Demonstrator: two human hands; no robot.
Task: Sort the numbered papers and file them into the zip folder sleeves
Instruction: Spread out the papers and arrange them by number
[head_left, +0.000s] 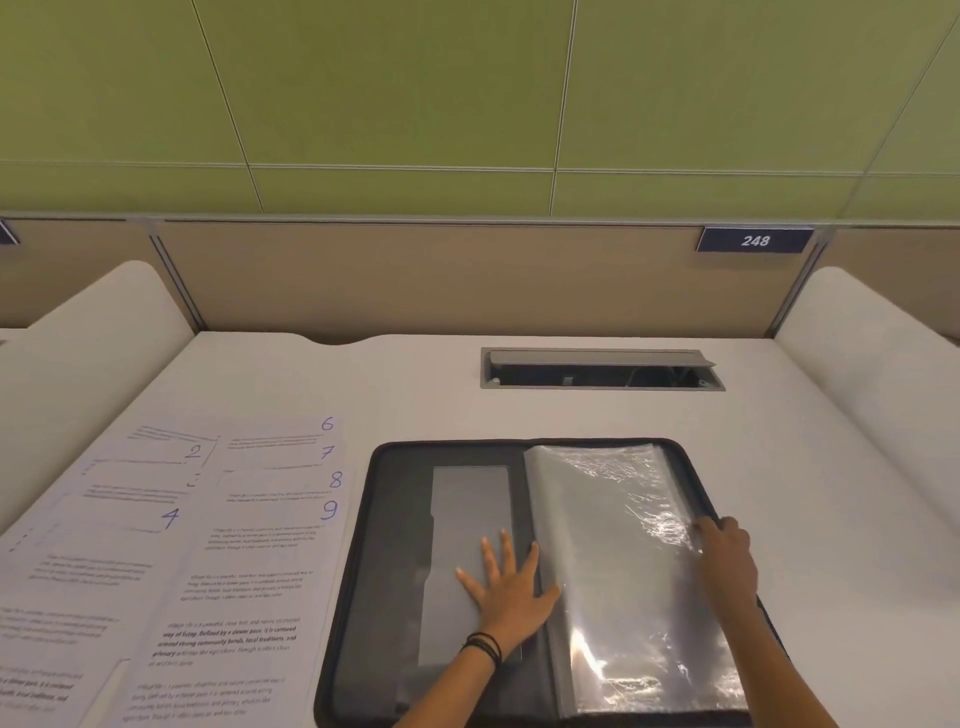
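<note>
Early stage: numbered papers (208, 519) lie fanned on the desk (415, 384) left of the open zip folder (395, 519), none filed yet, left hand (506, 587) flat on its inner cover, right hand (724, 551) pinching the seemingly empty sleeves (623, 545) at their edge.

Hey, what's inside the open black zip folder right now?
A stack of clear plastic sleeves fills the black zip folder's right half, right hand holding their edge. The left hand presses flat on a grey inner pocket. Glare and overlap hide what lower sleeves hold.
</note>
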